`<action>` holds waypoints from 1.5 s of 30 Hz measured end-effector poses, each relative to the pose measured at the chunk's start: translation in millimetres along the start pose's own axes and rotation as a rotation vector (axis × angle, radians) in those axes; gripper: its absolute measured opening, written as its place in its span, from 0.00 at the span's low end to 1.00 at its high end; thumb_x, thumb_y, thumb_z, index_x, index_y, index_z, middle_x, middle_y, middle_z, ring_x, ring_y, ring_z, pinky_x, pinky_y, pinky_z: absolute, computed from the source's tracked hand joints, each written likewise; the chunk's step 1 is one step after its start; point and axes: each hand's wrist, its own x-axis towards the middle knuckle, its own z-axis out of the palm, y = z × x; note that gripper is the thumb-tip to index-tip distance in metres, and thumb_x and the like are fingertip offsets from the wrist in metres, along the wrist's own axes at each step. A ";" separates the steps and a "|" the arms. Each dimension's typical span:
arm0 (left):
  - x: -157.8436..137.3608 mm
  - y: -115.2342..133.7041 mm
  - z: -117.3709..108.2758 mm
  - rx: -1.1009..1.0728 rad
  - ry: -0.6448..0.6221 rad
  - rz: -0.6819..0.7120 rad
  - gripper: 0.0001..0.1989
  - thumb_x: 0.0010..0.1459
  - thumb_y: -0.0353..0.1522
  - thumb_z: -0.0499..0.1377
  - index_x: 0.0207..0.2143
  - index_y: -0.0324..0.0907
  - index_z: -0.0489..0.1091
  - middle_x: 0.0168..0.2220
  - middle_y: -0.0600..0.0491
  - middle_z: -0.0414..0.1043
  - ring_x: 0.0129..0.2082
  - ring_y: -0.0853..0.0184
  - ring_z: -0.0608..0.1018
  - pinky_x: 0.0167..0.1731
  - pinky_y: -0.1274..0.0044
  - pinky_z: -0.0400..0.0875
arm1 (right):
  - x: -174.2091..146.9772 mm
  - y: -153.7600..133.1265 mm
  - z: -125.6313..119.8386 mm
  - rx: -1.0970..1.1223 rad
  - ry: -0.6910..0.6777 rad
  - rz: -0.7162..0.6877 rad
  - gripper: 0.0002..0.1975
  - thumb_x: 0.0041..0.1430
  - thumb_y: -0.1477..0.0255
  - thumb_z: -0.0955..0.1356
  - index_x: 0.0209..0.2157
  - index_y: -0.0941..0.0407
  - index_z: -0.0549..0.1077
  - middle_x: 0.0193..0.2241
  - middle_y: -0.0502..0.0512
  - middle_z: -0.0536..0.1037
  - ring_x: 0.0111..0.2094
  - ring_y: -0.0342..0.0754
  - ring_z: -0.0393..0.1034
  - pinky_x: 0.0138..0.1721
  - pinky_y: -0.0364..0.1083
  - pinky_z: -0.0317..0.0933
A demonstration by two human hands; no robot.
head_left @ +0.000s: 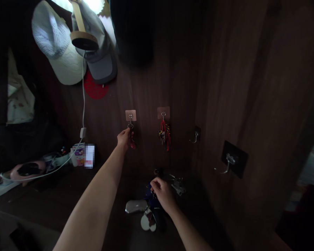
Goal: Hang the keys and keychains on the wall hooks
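Note:
My left hand (124,138) reaches up to the left wall hook (131,116) and pinches a keychain just below its metal ring (130,126). The ring is at the hook's lower end, and a small reddish piece (132,143) dangles under my fingers. Lower down, my right hand (161,191) is closed over the shelf, its fingertips against a dark blue item (149,195); what they grip is hidden. Around it lie loose keys (179,187), a silvery oblong case (136,206) and a white round tag (144,222).
A second hook holds red-corded keys (164,134). Two bare hooks (195,135) stick out at the right, the nearer on a black plate (239,158). Caps (101,66) and a lamp (83,40) hang upper left. A white cable (83,94) runs down past a phone (89,156).

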 end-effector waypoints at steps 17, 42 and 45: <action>-36.1 -40.5 -40.5 -0.056 0.098 -0.112 0.03 0.52 0.31 0.59 0.30 0.40 0.71 0.27 0.54 0.74 0.25 0.75 0.76 0.26 0.84 0.67 | 1.0 0.1 1.7 -0.003 0.015 0.027 0.12 0.54 0.63 0.60 0.24 0.55 0.66 0.19 0.50 0.71 0.23 0.45 0.66 0.26 0.42 0.57; -124.6 -87.8 -93.2 -0.005 -0.011 -0.213 0.14 0.43 0.35 0.66 0.33 0.39 0.70 0.30 0.51 0.75 0.27 0.73 0.76 0.30 0.81 0.68 | 1.7 0.8 0.8 -0.041 0.029 0.027 0.12 0.53 0.63 0.61 0.24 0.55 0.68 0.20 0.50 0.73 0.23 0.45 0.67 0.28 0.42 0.58; -132.8 -86.5 -92.4 0.086 -0.087 -0.174 0.16 0.42 0.38 0.65 0.33 0.39 0.70 0.30 0.51 0.75 0.28 0.72 0.76 0.32 0.80 0.68 | 2.0 0.7 0.5 -0.017 0.027 0.042 0.12 0.52 0.63 0.62 0.24 0.55 0.68 0.19 0.49 0.72 0.23 0.45 0.67 0.27 0.42 0.58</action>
